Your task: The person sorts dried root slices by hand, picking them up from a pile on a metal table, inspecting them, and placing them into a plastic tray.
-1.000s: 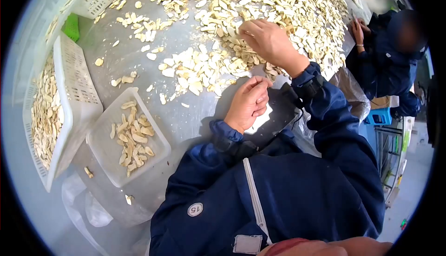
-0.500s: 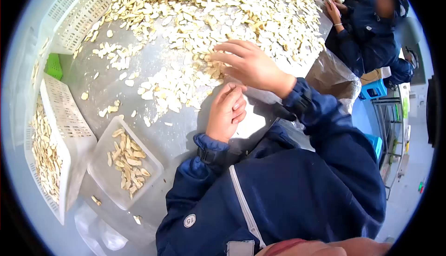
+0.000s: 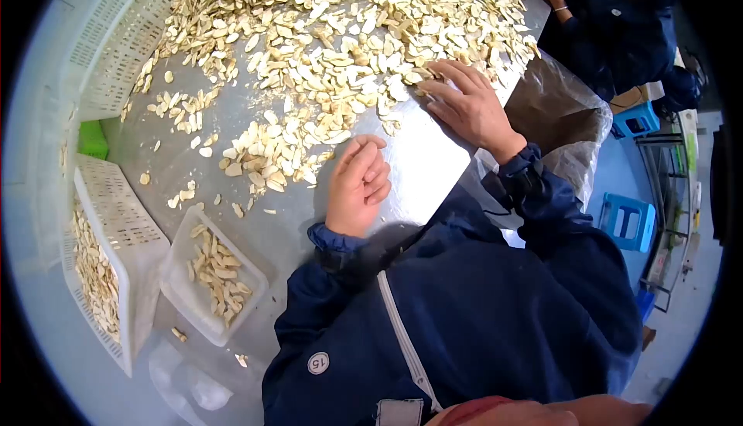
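Note:
My right hand lies palm down with fingers stretched out, its fingertips at the edge of a wide heap of pale, cream-coloured dried slices. Left of it, my left hand is held over the metal table with its fingers curled in; whatever is inside them is hidden. A looser patch of slices lies just beyond and to the left of that hand. Nearer to me on the left, a translucent plastic tray holds several longer slices.
A white perforated basket full of slices leans at the left, with another basket behind it. Past a green container runs the metal table. A lined bin, a blue stool and a co-worker are at the right.
My right hand has moved right and away from my left hand, and bare metal now shows between them. My left hand stays curled, slightly farther left in view. The whole view has shifted a little.

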The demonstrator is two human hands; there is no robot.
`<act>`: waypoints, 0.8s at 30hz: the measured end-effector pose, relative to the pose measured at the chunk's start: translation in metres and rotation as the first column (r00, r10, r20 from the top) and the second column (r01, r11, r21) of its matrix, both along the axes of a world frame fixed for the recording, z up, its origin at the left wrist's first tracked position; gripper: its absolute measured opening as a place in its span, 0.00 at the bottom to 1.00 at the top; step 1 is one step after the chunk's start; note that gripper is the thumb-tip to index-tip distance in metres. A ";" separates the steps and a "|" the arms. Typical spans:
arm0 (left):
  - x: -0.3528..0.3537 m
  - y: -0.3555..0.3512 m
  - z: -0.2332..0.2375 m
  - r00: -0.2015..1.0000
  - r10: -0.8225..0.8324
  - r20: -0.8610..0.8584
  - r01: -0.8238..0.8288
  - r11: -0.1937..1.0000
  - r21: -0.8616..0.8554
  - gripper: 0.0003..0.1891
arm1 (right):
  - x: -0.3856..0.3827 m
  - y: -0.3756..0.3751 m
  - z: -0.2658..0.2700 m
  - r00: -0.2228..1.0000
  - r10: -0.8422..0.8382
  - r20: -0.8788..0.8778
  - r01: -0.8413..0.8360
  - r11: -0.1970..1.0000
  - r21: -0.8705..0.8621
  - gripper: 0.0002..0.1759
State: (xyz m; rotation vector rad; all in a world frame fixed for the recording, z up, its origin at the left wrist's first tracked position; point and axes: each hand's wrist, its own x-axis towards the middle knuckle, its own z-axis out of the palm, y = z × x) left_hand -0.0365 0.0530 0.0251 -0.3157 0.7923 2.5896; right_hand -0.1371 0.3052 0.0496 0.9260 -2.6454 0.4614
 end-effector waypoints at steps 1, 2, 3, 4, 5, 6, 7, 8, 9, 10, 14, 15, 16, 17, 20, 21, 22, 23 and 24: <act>0.000 0.000 0.000 1.000 0.002 0.000 -0.002 1.000 -0.004 0.08 | -0.003 0.003 -0.002 1.000 -0.010 -0.027 0.010 1.000 -0.002 0.17; 0.001 0.000 0.000 1.000 0.002 -0.001 -0.002 1.000 -0.005 0.08 | -0.007 0.011 -0.005 0.998 -0.022 -0.054 0.021 1.000 -0.002 0.16; 0.000 0.000 0.000 1.000 0.001 -0.002 -0.001 1.000 -0.004 0.08 | -0.010 0.025 -0.007 0.997 -0.067 -0.042 0.064 0.996 -0.058 0.14; 0.000 0.001 0.000 1.000 0.002 -0.003 -0.002 1.000 -0.004 0.08 | -0.016 0.045 -0.018 0.987 -0.132 -0.091 0.127 0.990 -0.057 0.12; 0.000 0.001 -0.001 1.000 0.002 -0.004 -0.002 1.000 -0.002 0.08 | -0.020 0.068 -0.019 0.977 -0.187 -0.107 0.185 0.982 -0.027 0.12; 0.000 0.001 -0.002 1.000 0.003 -0.005 -0.003 1.000 0.000 0.08 | -0.021 0.088 -0.019 0.963 -0.240 -0.124 0.242 0.970 0.003 0.13; 0.000 0.001 -0.001 1.000 0.007 0.002 -0.007 1.000 -0.005 0.08 | -0.019 0.102 -0.015 0.939 -0.312 -0.144 0.320 0.947 0.029 0.13; 0.000 0.001 0.001 1.000 0.011 0.010 -0.011 1.000 -0.010 0.08 | -0.018 0.112 -0.013 0.909 -0.382 -0.166 0.395 0.917 0.053 0.14; 0.000 0.002 0.002 1.000 0.014 0.018 -0.014 1.000 -0.016 0.08 | -0.020 0.112 -0.006 0.890 -0.405 -0.208 0.420 0.907 0.031 0.15; 0.000 0.002 0.002 1.000 0.017 0.016 -0.016 1.000 -0.017 0.07 | -0.022 0.110 0.000 0.902 -0.403 -0.157 0.405 0.914 -0.018 0.15; 0.000 0.002 0.000 1.000 0.013 -0.005 -0.013 1.000 -0.020 0.07 | -0.044 0.070 0.003 0.967 -0.235 -0.101 0.220 0.965 -0.144 0.15; -0.001 0.001 0.000 1.000 0.013 -0.015 -0.013 1.000 -0.018 0.07 | -0.043 0.054 0.005 0.982 -0.176 -0.064 0.167 0.978 -0.127 0.14; 0.000 0.001 0.000 1.000 0.012 0.001 -0.012 1.000 -0.023 0.07 | -0.041 0.036 0.007 0.993 -0.114 -0.027 0.111 0.988 -0.112 0.14; 0.000 0.001 0.001 1.000 0.012 0.018 -0.012 1.000 -0.025 0.07 | -0.036 0.019 0.005 0.996 -0.076 -0.041 0.073 0.994 -0.077 0.15; 0.000 0.000 0.000 1.000 0.004 0.011 -0.004 1.000 -0.021 0.07 | -0.026 0.007 -0.003 0.999 -0.004 -0.040 0.003 1.000 -0.028 0.16; 0.000 0.000 -0.001 1.000 -0.002 0.000 0.002 1.000 -0.017 0.07 | -0.025 0.018 -0.007 0.999 -0.022 -0.035 0.021 0.999 -0.026 0.15; 0.000 -0.001 -0.002 1.000 -0.003 -0.005 0.003 1.000 -0.015 0.07 | -0.023 0.032 -0.012 0.999 -0.042 -0.029 0.042 0.999 -0.023 0.14; -0.001 -0.001 -0.001 1.000 -0.005 -0.010 0.005 1.000 -0.013 0.07 | -0.028 0.050 -0.021 0.991 -0.127 -0.043 0.124 0.990 -0.074 0.11; -0.001 -0.001 -0.001 1.000 -0.009 -0.016 0.009 1.000 -0.011 0.07 | -0.031 0.067 -0.016 0.973 -0.156 -0.170 0.156 0.988 -0.014 0.09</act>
